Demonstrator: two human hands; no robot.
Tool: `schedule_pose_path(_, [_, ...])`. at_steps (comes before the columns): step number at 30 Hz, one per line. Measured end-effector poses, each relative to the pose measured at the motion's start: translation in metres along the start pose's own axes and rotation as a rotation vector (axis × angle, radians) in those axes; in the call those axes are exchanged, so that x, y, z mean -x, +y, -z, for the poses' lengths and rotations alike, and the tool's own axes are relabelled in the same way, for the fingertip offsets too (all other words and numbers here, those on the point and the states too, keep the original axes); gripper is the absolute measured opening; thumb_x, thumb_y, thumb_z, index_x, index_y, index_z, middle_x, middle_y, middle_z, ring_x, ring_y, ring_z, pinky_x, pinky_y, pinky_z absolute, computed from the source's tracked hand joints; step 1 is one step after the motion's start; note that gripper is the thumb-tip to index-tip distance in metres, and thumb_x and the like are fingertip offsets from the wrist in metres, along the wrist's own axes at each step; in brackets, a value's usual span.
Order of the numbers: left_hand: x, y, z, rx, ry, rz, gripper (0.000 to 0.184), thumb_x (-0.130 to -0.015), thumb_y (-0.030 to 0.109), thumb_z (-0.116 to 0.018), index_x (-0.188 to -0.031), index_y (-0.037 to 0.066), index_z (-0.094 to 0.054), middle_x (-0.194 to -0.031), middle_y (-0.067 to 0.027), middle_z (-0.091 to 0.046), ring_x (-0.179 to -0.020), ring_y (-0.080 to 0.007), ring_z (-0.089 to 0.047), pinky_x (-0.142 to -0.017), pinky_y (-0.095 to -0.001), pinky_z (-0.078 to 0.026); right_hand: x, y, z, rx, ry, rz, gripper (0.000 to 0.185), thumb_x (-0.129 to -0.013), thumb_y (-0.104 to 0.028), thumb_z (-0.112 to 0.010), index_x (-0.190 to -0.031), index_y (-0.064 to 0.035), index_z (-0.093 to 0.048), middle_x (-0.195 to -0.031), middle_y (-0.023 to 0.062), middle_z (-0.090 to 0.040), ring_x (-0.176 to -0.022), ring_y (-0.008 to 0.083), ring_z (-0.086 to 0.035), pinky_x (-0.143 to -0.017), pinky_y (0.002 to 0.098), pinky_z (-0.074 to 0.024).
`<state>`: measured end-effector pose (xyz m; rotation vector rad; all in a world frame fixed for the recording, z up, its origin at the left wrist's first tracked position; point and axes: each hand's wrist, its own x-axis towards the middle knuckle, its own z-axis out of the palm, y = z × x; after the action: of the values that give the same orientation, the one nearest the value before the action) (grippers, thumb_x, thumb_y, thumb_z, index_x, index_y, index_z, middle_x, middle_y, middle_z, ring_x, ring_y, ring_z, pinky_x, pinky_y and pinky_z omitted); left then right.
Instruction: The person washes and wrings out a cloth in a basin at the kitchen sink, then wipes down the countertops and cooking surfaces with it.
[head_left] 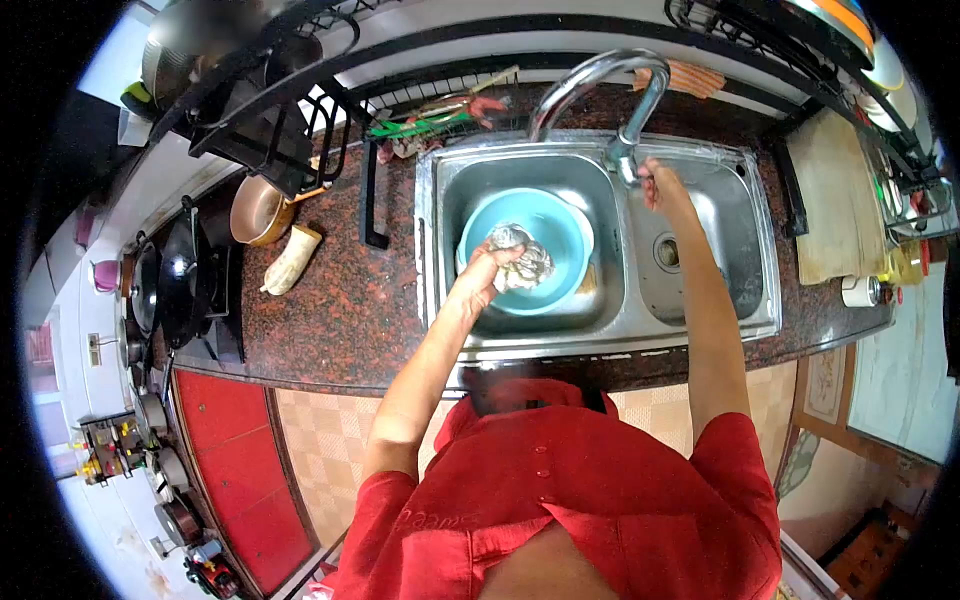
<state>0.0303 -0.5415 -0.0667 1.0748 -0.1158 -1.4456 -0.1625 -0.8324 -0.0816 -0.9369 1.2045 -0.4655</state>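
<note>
A light-blue basin (578,222) sits in the left bowl of the steel sink. My left hand (481,278) reaches over its near-left rim, fingers closed on a crumpled, greyish-white, wet-looking clump (527,268); its exact kind I cannot make out. My right hand (660,187) is raised over the sink's right bowl, its fingers closed at the side of the chrome faucet (622,155), where the handle is mostly covered by them. The faucet's curved spout arches over toward the left bowl. No water stream can be made out.
A pale root-like piece (292,260) and a copper-coloured pot (262,210) stand on the left counter. Black rack bars (372,195) cross above. A black wok (185,275) is at far left. At right, a cutting board (835,195) leans beside the sink.
</note>
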Motion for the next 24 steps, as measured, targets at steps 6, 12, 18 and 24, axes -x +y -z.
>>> schedule_pose_path(6, [-0.029,0.01,0.004,-0.08,-0.042,0.046,0.041,-0.077,0.005,-0.061,-0.114,0.001,-0.044,-0.101,-0.015,-0.057,-0.087,-0.0268,-0.061,-0.072,-0.0401,-0.055,-0.021,0.018,0.006,-0.079,-0.113,-0.122,0.009,-0.075,-0.021,-0.051,-0.074,-0.0124,-0.053,-0.05,-0.0056,-0.037,-0.041,0.0067,-0.031,-0.039,0.0252,-0.0271])
schedule_pose_path(12, [-0.048,0.027,-0.012,-0.198,-0.022,0.0,0.027,-0.079,0.005,-0.058,-0.105,0.0,-0.05,-0.091,-0.0112,-0.061,-0.078,-0.0221,-0.062,-0.066,-0.0329,-0.053,-0.009,0.032,-0.003,-0.153,-0.009,0.024,0.005,-0.075,-0.017,-0.052,-0.072,-0.0121,-0.052,-0.051,-0.0061,-0.033,-0.039,0.0059,-0.025,-0.038,0.0236,-0.0227])
schedule_pose_path(18, [-0.065,0.045,-0.013,-0.3,-0.048,-0.087,0.031,-0.079,0.005,-0.058,-0.106,-0.001,-0.044,-0.093,-0.0113,-0.059,-0.081,-0.0203,-0.06,-0.069,-0.031,-0.052,-0.01,0.035,-0.006,-0.147,0.062,0.003,0.006,-0.075,-0.016,-0.054,-0.072,-0.011,-0.054,-0.052,-0.0049,-0.035,-0.039,0.0066,-0.027,-0.038,0.0245,-0.0238])
schedule_pose_path(24, [-0.07,0.056,-0.013,-0.274,-0.037,-0.11,0.031,-0.08,0.004,-0.056,-0.109,0.001,-0.045,-0.092,-0.0094,-0.059,-0.082,-0.0195,-0.059,-0.072,-0.0313,-0.05,-0.005,0.036,-0.011,-0.187,0.151,0.023,0.006,-0.073,-0.013,-0.056,-0.069,-0.0091,-0.054,-0.05,-0.003,-0.037,-0.037,0.0073,-0.029,-0.033,0.0254,-0.0228])
